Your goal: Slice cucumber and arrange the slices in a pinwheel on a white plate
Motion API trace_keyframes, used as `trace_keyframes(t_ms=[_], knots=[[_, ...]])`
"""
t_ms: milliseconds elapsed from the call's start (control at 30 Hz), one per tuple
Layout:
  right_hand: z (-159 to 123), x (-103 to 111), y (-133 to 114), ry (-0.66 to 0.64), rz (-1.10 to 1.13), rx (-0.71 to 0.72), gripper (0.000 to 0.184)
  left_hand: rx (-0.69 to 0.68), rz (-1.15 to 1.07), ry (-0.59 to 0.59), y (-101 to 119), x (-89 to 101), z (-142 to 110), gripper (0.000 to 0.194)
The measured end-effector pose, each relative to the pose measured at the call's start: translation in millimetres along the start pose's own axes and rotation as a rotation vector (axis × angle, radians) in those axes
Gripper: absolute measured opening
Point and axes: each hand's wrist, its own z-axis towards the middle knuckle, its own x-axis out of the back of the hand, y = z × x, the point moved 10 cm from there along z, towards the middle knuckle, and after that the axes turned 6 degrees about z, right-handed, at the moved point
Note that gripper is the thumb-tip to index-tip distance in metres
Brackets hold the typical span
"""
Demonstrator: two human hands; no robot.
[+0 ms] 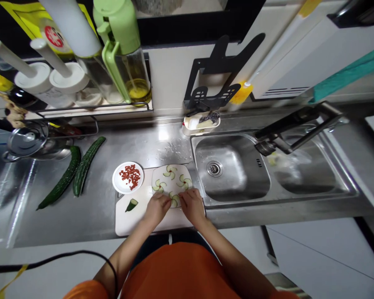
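A pale, rounded-square plate [177, 170] lies on a white cutting board [134, 220]. Thin cucumber slices [170, 171] form several pinwheel flowers on it, some showing a tiny red bit in the middle. My left hand [158, 207] and my right hand [191, 203] meet at the plate's near edge, over the nearest flower. Both have their fingers pinched at its slices; whatever is between the fingertips is too small to make out. Left of the plate, a round white plate [116, 179] carries chopped red pieces [131, 176]. A cucumber end piece [131, 204] rests on the board.
Two whole cucumbers [87, 166] lie on the steel counter [102, 216] to the left, near a lidded pot [28, 141]. A double sink [233, 166] with a black faucet [280, 128] is to the right. Behind stand an oil bottle [137, 83] and white-lidded jars [68, 77].
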Motion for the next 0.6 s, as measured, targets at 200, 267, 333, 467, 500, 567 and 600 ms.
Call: trace_keyframes(t_ms=[200, 267, 333, 467, 500, 567, 600], knots=[[-10, -6, -4, -0.037, 0.036, 0.033, 0.017, -0.02, 0.016, -0.019, 3, -8.5, -1, 0.015], [-12, -8, -8, -0.049, 0.051, 0.05, 0.019, -0.02, 0.012, -0.011, 3, -8.9, -1, 0.015], [-13, -10, -11, -0.063, 0.055, 0.059, 0.02, -0.017, 0.011, -0.009, 4, -9.1, -1, 0.014], [-15, -15, -14, -0.093, 0.049, 0.06, 0.022, 0.005, 0.015, -0.032, 3, -10.9, 0, 0.013], [-15, -16, -14, -0.099, 0.046, 0.058, 0.023, 0.007, 0.018, -0.035, 3, -11.4, 0, 0.013], [-16, -18, -13, -0.108, 0.04, 0.052, 0.023, 0.008, 0.021, -0.037, 2, -12.6, 0, 0.013], [-16, -19, -12, -0.109, 0.037, 0.05, 0.023, 0.006, 0.023, -0.039, 1, -13.5, 0, 0.013]])
